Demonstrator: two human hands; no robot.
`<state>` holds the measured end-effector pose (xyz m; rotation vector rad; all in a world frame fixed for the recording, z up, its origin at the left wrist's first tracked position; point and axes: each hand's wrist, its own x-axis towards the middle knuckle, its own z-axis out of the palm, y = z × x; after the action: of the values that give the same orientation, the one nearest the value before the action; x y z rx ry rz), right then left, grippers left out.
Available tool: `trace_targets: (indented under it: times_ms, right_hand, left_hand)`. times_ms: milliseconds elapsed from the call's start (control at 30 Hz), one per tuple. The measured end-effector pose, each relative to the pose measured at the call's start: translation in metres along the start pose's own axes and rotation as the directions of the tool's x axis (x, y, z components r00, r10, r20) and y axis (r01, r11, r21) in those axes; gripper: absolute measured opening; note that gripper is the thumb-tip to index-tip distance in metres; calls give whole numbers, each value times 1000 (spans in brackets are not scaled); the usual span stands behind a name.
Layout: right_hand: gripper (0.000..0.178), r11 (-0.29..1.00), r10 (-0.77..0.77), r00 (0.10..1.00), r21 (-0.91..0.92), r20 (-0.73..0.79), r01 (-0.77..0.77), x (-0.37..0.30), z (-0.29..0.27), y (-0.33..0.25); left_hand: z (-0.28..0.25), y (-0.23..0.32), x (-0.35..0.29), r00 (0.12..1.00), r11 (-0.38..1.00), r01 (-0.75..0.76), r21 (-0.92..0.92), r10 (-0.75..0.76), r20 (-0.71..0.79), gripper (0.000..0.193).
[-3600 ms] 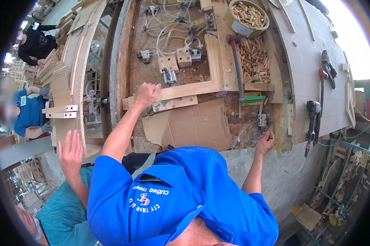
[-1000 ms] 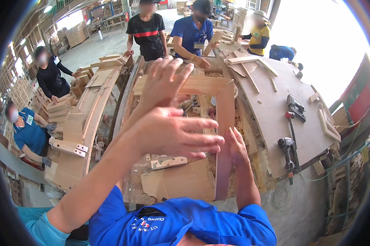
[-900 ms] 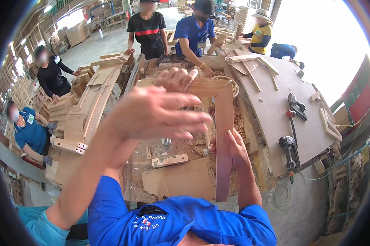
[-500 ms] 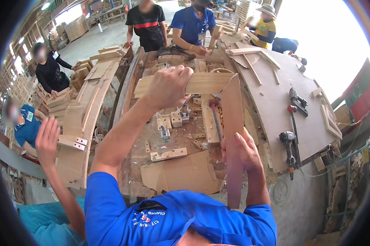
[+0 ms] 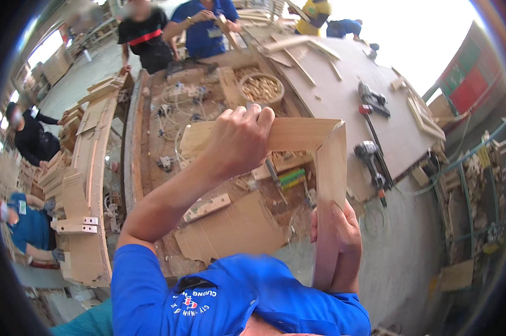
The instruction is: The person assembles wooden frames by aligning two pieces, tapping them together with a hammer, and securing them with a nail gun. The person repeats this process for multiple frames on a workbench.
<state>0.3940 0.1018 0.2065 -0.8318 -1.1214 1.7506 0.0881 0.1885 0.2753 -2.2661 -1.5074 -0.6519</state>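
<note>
Two flat wooden boards meet at a corner and form an L shape, held raised over the workbench. My left hand (image 5: 243, 139) is wrapped over the crosswise board (image 5: 300, 133) near its left part. With its fingers closed round it, my right hand (image 5: 343, 228) grips the lengthwise board (image 5: 331, 176) low down, thumb on the near face. A thin line shows where the boards join at the upper right. Below them on the bench lie a brown cardboard sheet (image 5: 233, 231) and a wooden block with holes (image 5: 207, 207).
A round tub of wooden dowels (image 5: 261, 89) stands on the bench beyond my left hand. Two nail guns (image 5: 369, 159) lie on the panel-topped table (image 5: 342, 73) at right, with loose wood strips. Other people work at the far side and left, beside stacked wood pieces (image 5: 76, 227).
My view has shifted, so the bench and tables sit further left. The dowel tub has come into sight. Another person's raised hand at left is gone from view. Both my hands keep their hold.
</note>
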Motion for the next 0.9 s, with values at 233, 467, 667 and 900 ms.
trace_targets:
  times_ms: [233,467,667,900]
  right_hand:
    - [50,979,203,979,-6,26,-203,-138,6,37]
    - [32,932,362,931,41,-41,-360,-189,53,58]
    - [29,957,283,958,70,-38,-280,-221,71,77]
    - [34,979,145,978,-121,-148,-164,-236,101,75]
  left_hand:
    - [-23,58,-94,899,791,-36,-610,292,325,65]
    - [-16,84,-120,337,469,358,-807,741,581,63]
    - [-16,113,-106,-212,427,790,-439,863,458,38]
    - [-23,102,-117,-28,266,680,-684,940,339,39]
